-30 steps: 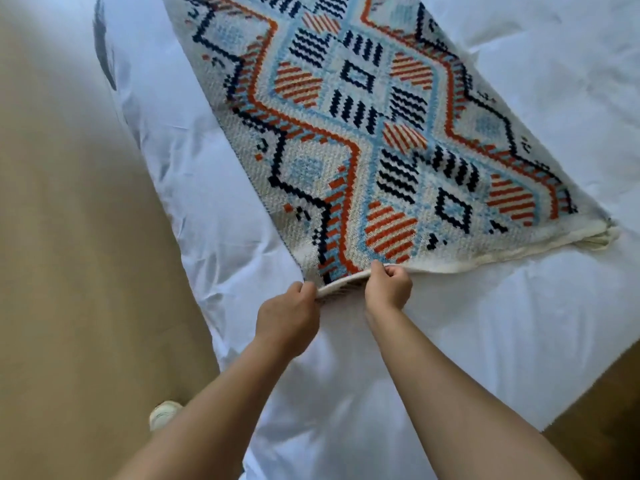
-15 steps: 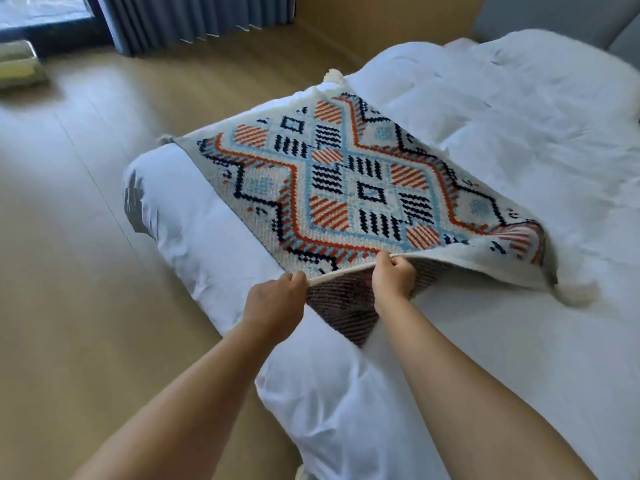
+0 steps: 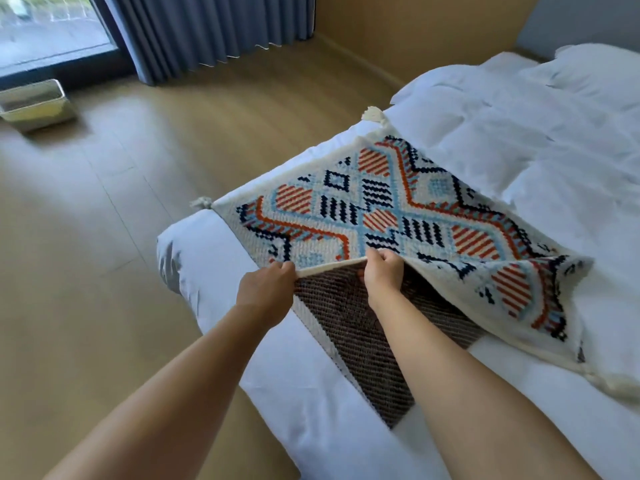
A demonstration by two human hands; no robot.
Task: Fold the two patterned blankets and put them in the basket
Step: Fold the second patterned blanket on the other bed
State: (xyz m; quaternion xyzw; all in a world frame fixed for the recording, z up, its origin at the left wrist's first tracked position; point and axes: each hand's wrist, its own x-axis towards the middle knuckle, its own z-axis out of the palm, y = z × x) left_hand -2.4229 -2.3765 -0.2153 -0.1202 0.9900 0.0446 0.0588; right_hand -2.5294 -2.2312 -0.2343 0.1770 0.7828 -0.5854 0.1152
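A cream blanket point(image 3: 388, 202) with an orange, blue and navy diamond pattern lies on the corner of a white bed point(image 3: 519, 140). My left hand point(image 3: 268, 289) and my right hand point(image 3: 382, 271) both grip its near edge, lifted and carried over toward the far side. The dark brown underside point(image 3: 356, 327) shows beneath the raised edge. Cream tassels hang at its corners. A pale rectangular basket point(image 3: 34, 105) stands on the floor at the far left, near the window. Only one blanket is in view.
Wooden floor point(image 3: 121, 237) spreads left of the bed. Blue-grey curtains point(image 3: 207, 26) hang beside a window at the back. A white pillow point(image 3: 602, 71) lies at the far right of the bed.
Both hands have lifted the blanket's near edge and carried it forward over the rest, exposing the brown underside. My head has tilted up, bringing the floor, curtains and basket into view.
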